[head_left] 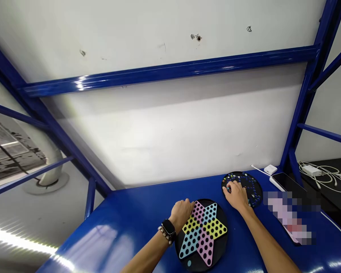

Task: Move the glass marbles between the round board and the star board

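Observation:
A round black Chinese checkers board (221, 248) lies on the blue table, its six-pointed star in pink, light blue and yellow and full of dark holes. My left hand (182, 212), with a watch and a beaded bracelet at the wrist, is curled at the board's upper left rim, its fingertips partly hidden. To the right, a round black tray (254, 185) contains several small glossy marbles. Over its left side, my right hand (236, 194) has thumb and fingers drawn together around a small marble (229, 188).
A dark-screened phone (288, 182) lies right of the tray, beside a white charger (270, 169) and cable. A partly blurred pinkish object (287, 218) is nearer me. Blue metal frame bars (170, 71) and a white wall enclose the blue table (147, 204). White cables (326, 174) lie at far right.

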A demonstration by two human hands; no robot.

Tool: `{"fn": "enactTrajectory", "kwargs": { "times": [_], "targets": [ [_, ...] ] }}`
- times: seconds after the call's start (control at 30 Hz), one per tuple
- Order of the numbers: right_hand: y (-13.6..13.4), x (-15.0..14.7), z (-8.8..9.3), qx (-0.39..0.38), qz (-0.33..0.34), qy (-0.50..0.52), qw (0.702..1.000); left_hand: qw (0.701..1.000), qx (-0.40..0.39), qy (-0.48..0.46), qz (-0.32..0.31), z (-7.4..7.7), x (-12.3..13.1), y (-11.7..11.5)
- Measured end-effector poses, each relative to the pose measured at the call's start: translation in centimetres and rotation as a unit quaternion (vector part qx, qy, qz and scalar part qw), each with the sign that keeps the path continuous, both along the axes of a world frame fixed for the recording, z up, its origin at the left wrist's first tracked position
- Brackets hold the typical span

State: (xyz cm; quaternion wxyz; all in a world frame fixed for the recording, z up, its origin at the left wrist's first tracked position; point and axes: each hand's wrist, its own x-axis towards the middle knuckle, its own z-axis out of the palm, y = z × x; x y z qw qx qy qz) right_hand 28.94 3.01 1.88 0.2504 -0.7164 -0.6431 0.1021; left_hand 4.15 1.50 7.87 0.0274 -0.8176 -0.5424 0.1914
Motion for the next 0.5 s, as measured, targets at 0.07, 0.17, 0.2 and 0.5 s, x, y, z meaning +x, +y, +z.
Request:
{"fn": "enactTrajectory", "kwargs": {
  "times": [0.07, 0.17, 0.2, 0.5],
  "targets": [
    [0.0, 0.1, -0.1, 0.0, 0.002, 0.001, 1.0, 1.0, -0.005, -0.006, -0.003, 0.0, -0.1, 0.0],
    [0.1, 0.1, -0.2, 0.003, 0.004, 0.0, 1.0, 1.0, -0.018, -0.018, -0.007, 0.2, -0.4, 0.2],
    [0.2, 0.1, -0.2, 0.004, 0.004, 0.001, 1.0, 0.999, -0.022, -0.022, -0.007, 0.3, -0.5, 0.2],
    [0.0, 0.0, 0.3, 0.065, -0.006, 0.056, 0.996, 0.997, -0.034, -0.067, 0.01, 1.5, -1.2, 0.0]
  ]
}}
